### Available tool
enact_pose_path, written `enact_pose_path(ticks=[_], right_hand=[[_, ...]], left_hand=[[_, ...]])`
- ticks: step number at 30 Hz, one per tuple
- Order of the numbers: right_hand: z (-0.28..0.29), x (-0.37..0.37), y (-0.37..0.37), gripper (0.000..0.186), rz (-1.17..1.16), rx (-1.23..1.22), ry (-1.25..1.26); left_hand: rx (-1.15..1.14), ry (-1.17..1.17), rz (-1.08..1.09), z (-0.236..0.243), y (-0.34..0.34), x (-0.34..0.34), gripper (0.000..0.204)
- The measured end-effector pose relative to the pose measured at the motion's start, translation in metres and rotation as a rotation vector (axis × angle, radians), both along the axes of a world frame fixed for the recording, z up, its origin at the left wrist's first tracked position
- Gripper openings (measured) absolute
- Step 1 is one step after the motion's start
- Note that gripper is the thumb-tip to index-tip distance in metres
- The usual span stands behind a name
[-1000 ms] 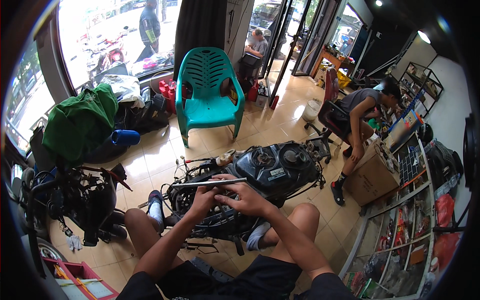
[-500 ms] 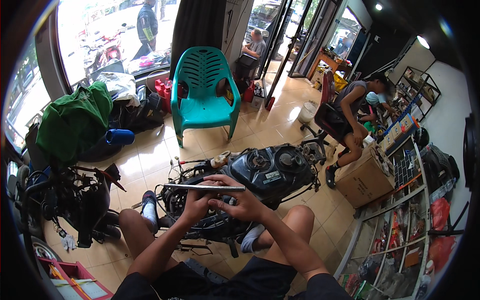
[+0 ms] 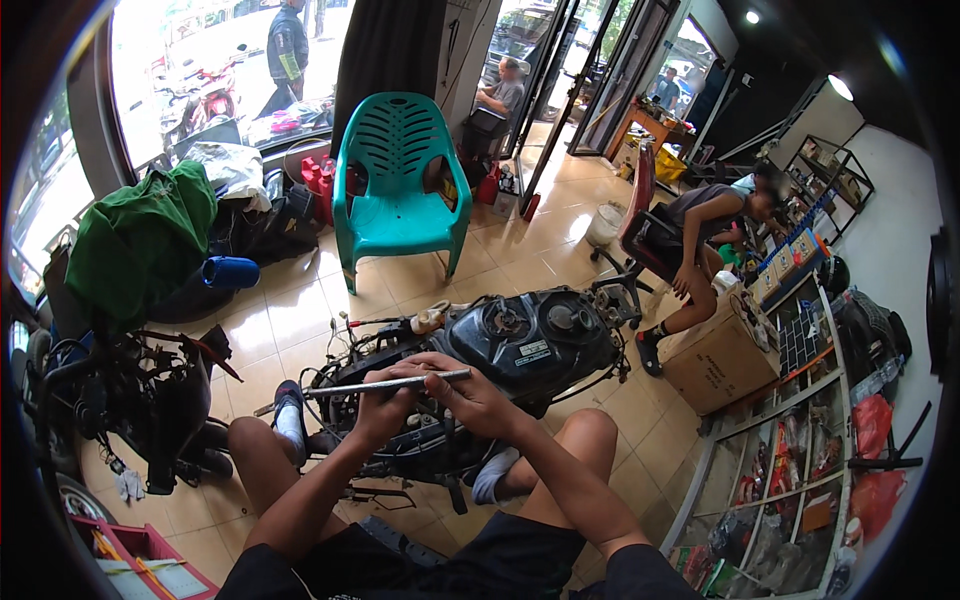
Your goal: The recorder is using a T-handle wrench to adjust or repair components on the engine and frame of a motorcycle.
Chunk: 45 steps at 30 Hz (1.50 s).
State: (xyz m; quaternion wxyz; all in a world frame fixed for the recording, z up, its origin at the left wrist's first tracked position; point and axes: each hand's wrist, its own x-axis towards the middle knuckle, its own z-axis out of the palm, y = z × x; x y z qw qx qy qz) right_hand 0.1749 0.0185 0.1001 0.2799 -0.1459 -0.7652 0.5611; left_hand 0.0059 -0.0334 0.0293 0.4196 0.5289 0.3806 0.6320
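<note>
A long, slim grey bar (image 3: 335, 389), metal-looking, lies almost level across my two hands over the stripped motorcycle frame. My left hand (image 3: 382, 410) is closed around its middle, and the left end sticks out well past my fingers. Against it, my right hand (image 3: 478, 405) grips near the right end, fingers overlapping the left hand. The exact kind of bar cannot be made out. Below and beyond my hands, the motorcycle frame (image 3: 400, 465) carries a black fuel tank (image 3: 530, 335) and loose wiring.
A green plastic chair (image 3: 400, 215) stands beyond the motorcycle. Dark motorcycle parts (image 3: 165, 410) are at left, by a pink-edged box (image 3: 145, 560). To the right are a cardboard box (image 3: 720, 355), a glass display case (image 3: 770, 480) and a seated person (image 3: 700, 235) leaning forward.
The bar has tilted and shifted left, its right end now higher than its left. Both hands have moved slightly and still hold it. The seated person leans further forward.
</note>
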Motion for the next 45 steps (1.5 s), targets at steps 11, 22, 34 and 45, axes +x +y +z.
enact_pose_path(ticks=[11, 22, 34, 45], right_hand=[[-0.025, -0.003, 0.005, 0.046, -0.145, -0.206, -0.125], [-0.029, -0.005, 0.009, 0.047, -0.128, -0.308, -0.112], [-0.019, -0.005, 0.003, 0.040, -0.058, -0.215, -0.030], [-0.032, 0.007, 0.016, 0.043, -0.068, -0.294, -0.242]], left_hand=[[-0.049, -0.127, 0.051, 0.003, 0.001, 0.007, 0.018], [-0.101, -0.059, -0.023, 0.002, 0.001, -0.004, 0.028], [-0.033, 0.442, 0.010, 0.006, 0.006, -0.025, 0.021], [0.039, 0.383, -0.034, 0.006, 0.002, -0.007, 0.025]])
